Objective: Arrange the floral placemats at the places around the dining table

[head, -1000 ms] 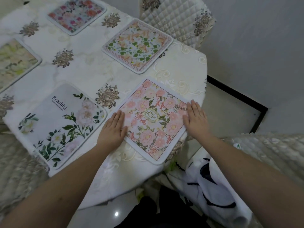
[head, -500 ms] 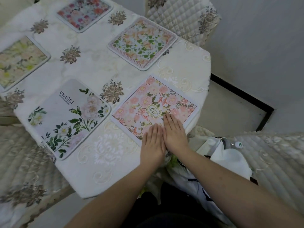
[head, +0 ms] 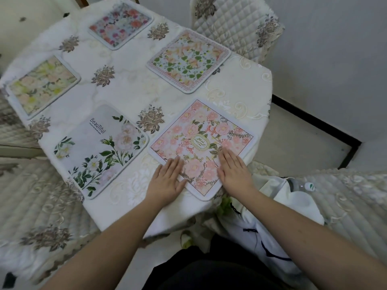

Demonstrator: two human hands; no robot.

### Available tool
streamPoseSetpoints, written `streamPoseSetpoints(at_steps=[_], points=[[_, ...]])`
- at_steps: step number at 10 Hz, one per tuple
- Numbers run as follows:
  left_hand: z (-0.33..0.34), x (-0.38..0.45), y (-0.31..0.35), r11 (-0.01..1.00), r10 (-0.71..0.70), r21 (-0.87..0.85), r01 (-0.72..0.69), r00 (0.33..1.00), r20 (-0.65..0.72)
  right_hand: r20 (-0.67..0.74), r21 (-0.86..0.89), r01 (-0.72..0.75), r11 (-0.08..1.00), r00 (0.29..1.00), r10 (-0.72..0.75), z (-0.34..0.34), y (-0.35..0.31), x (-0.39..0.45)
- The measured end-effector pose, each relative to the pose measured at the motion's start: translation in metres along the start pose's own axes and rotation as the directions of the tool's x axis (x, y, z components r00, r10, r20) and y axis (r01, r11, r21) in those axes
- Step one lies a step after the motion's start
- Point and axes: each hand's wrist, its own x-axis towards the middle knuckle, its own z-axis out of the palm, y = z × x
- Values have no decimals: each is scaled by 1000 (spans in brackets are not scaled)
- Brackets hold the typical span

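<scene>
Tabletop [head: 134,84] under a white cloth with brown flower motifs, set against a pale wall; quilted chairs [head: 236,24] around it. Five floral placemats lie flat, all apart from one another. Pink placemat [head: 201,141] nearest, turned corner-on to the near table edge. Left hand [head: 166,180] flat, palm down, fingers straight and together, fingertips on the mat's left near edge, palm on the cloth. Right hand [head: 233,169] flat, palm down, fingers straight, lying on the mat's right near edge. Hands apart, gripping nothing; both forearms bare and extended forward. "Beautiful" placemat [head: 100,149] just left. Green-leaf placemat [head: 188,61], yellow placemat [head: 41,84] and red-flower placemat [head: 120,25] farther off. White bag [head: 293,197] and bottle [head: 301,185] on the right chair.
</scene>
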Motion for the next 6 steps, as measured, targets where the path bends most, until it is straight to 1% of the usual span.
streamPoseSetpoints(at_steps=[1,2,3,4,5,6], points=[[-10,-11,-23,999,-32,39,31,999,34,31,32,-62,998,998,61,-6,9,-10],[-19,-19,-35,997,-71,50,67,995,70,56,10,-118,993,992,117,-15,14,-17],[-30,-19,-33,992,-106,82,97,988,115,104,22,-184,983,978,181,-24,16,-23],[-47,-11,-23,992,-105,82,95,987,123,113,45,-208,977,973,202,-33,9,-30],[-57,-8,-9,998,-27,51,24,997,72,73,64,-227,972,972,223,-39,-2,-41],[-65,-6,7,987,137,83,-138,990,23,23,75,-262,962,965,261,-42,-25,-46]])
